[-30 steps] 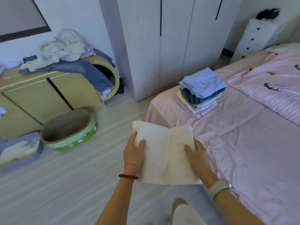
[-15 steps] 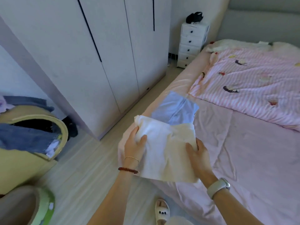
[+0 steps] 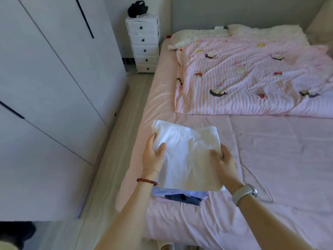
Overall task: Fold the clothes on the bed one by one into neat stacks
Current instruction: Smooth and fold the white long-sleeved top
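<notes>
Directly over the stack of folded blue and navy clothes [image 3: 180,194], left hand [image 3: 153,156] and right hand [image 3: 223,164] grip the folded white cotton garment [image 3: 187,156] by its side edges, long axis pointing away.

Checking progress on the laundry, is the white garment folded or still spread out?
Folded. The white garment is a compact rectangle, gripped at its sides by the left hand and right hand, over the stack.

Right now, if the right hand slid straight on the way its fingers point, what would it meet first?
The right hand grips the folded white garment, fingers pointing up-left across it. Going on, it would probably just push into that cloth first; depth is unclear.
</notes>
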Motion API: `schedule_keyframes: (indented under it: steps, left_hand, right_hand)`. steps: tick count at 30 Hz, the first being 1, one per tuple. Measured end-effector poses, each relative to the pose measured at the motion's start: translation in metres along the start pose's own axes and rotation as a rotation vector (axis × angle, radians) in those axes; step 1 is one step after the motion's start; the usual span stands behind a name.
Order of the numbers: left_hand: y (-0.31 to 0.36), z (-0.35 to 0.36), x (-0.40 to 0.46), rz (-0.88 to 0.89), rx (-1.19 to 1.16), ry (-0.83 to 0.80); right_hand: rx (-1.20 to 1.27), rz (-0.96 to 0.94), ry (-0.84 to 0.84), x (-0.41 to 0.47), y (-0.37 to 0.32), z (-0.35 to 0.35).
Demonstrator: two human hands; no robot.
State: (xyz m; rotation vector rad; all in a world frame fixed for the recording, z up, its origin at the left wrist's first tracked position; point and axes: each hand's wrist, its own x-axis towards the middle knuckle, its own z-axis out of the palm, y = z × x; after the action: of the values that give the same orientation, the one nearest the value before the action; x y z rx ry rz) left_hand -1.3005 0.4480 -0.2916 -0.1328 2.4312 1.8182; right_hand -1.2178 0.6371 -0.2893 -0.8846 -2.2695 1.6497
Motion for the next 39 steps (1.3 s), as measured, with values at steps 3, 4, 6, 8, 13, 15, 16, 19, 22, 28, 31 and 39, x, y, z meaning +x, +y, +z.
schedule_keyframes:
  steps: [3, 4, 6, 8, 13, 15, 16, 19, 22, 28, 31, 39]
  left_hand:
    - [-0.013, 0.001, 0.008, -0.118, -0.109, 0.037]
    - [-0.017, 0.0, 0.006, -0.183, -0.153, 0.027]
    - [-0.022, 0.001, 0.001, -0.284, -0.238, -0.005]
    - [-0.026, 0.002, -0.002, -0.302, -0.26, 0.003]
    - [-0.028, -0.003, -0.01, -0.343, -0.249, 0.092]
    - [-0.024, -0.004, -0.018, -0.371, -0.306, 0.119]
    - [-0.023, -0.002, -0.024, -0.368, -0.316, 0.139]
    - [-0.02, 0.007, -0.042, -0.354, -0.295, 0.243]
    - [-0.022, 0.026, -0.061, -0.345, -0.321, 0.39]
    - [-0.024, 0.083, -0.1, -0.426, -0.403, 0.711]
    - [-0.022, 0.107, -0.114, -0.452, -0.407, 0.849]
    - [-0.027, 0.141, -0.11, -0.488, -0.415, 0.996]
  right_hand:
    - [-0.071, -0.02, -0.014, 0.027, -0.003, 0.002]
    - [-0.116, -0.05, -0.043, 0.038, -0.006, 0.0]
    - [-0.22, -0.104, -0.11, 0.06, -0.013, -0.001]
    - [-0.32, -0.16, -0.172, 0.079, -0.018, 0.003]
    - [-0.385, -0.216, -0.244, 0.095, -0.021, 0.012]
    - [-0.396, -0.231, -0.294, 0.101, -0.026, 0.014]
    - [-0.418, -0.246, -0.327, 0.104, -0.03, 0.015]
    - [-0.477, -0.298, -0.435, 0.113, -0.04, 0.019]
    - [-0.496, -0.346, -0.564, 0.121, -0.044, 0.023]
    - [-0.466, -0.449, -0.846, 0.136, -0.043, 0.023]
    - [-0.439, -0.502, -0.954, 0.142, -0.042, 0.026]
    - [-0.438, -0.598, -1.118, 0.168, -0.032, 0.05]
